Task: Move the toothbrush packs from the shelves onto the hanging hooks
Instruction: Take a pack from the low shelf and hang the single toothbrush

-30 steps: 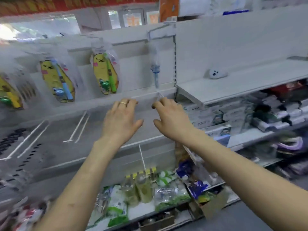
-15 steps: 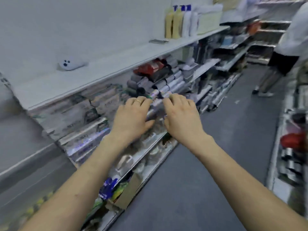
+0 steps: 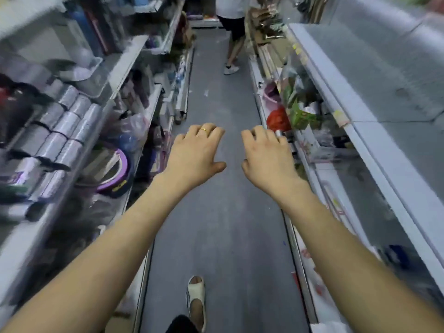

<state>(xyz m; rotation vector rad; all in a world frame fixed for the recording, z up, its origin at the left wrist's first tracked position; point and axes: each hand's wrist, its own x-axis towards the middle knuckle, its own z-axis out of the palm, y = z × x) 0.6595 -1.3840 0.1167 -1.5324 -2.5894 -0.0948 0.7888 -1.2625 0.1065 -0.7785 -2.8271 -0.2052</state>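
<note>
Both my arms reach forward over the grey aisle floor. My left hand [image 3: 195,151], with a gold ring on one finger, hangs palm down with loosely bent fingers and holds nothing. My right hand [image 3: 265,152] is beside it, also palm down, relaxed and empty. No toothbrush pack and no hanging hook is in view; the picture is blurred by motion.
Shelves [image 3: 129,58] with silver rolls [image 3: 69,121] and a purple basin [image 3: 115,169] line the left side. White shelves [image 3: 355,121] with packets run along the right. A person [image 3: 231,32] stands down the aisle. My sandalled foot [image 3: 195,296] is on the floor [image 3: 216,224].
My view has swung right, from the hook wall with hanging toothbrush packs, past the shelves, to looking down the aisle. Both hands stayed raised and empty throughout.
</note>
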